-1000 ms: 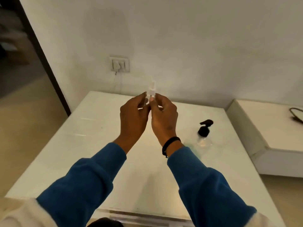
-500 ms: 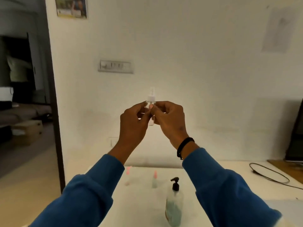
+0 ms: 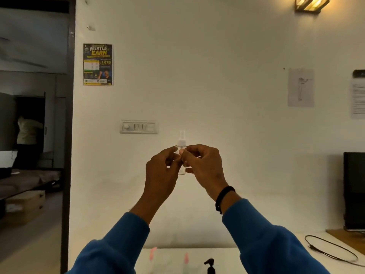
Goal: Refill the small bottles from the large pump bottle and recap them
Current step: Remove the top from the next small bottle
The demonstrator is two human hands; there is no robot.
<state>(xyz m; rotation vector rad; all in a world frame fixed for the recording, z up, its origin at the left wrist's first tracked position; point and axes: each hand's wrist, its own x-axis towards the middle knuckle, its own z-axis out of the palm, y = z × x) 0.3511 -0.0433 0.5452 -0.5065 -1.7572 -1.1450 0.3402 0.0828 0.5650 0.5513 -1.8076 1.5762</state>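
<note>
Left hand (image 3: 161, 173): raised at chest height, fingers (image 3: 171, 153) curled round the body of a small clear bottle (image 3: 182, 171), holding it upright.
Small clear bottle: between the two sets of fingers, its white spray cap (image 3: 181, 140) standing just above them; whether it holds liquid cannot be told.
Right hand (image 3: 205, 169): fingers (image 3: 194, 150) pinched at the bottle's neck, just under the cap.
Step in hand: by the grip, the cap is being turned, either off for refilling or back on; which one cannot be told.
Below the fingers: on the desk (image 3: 227, 260), two pink-capped small bottles (image 3: 153, 254) and the black-headed pump bottle (image 3: 210, 265).
Next move calls for: a steady left grip while the right twists, keeping the bottle upright.
</note>
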